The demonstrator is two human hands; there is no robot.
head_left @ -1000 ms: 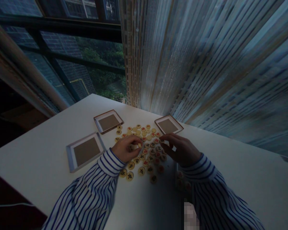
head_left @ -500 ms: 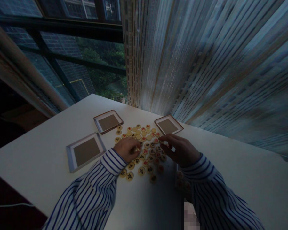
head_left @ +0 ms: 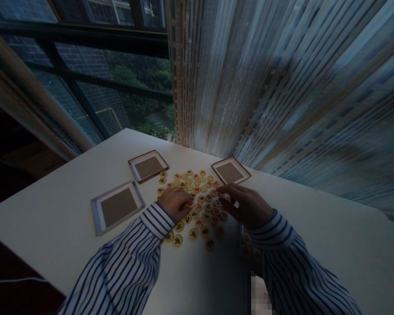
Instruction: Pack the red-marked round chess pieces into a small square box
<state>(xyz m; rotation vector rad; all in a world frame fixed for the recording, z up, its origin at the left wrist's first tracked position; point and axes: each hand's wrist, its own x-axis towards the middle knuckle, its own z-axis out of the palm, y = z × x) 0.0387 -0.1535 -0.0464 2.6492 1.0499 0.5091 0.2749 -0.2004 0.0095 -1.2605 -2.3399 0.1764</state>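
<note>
Many round wooden Chinese chess pieces (head_left: pixel 193 234), marked in red or black characters, lie loosely spread on the white table; some are face down. My left hand (head_left: pixel 174 203) is over the left side of the spread, fingers bent and closed round a Chinese chess piece (head_left: pixel 188 205) at the fingertips. At the right edge of the spread is my right hand (head_left: pixel 248 204), palm down, thumb and forefinger apart and close to the pieces there. Its other fingers are partly hidden. Both wrists have blue-striped cuffs.
Three shallow trays or lids stand around the pieces: a pale one (head_left: pixel 117 208) at left, a brown-rimmed one (head_left: pixel 148 166) behind it, another (head_left: pixel 231 171) at back right. A box with pieces (head_left: pixel 246 251) is partly under my right sleeve. Curtain (head_left: pixel 213 87) and window border the table (head_left: pixel 315 232).
My left hand has shifted very slightly, and the piece at its fingertips shows a bit more. The right hand has barely moved. The trays stay put.
</note>
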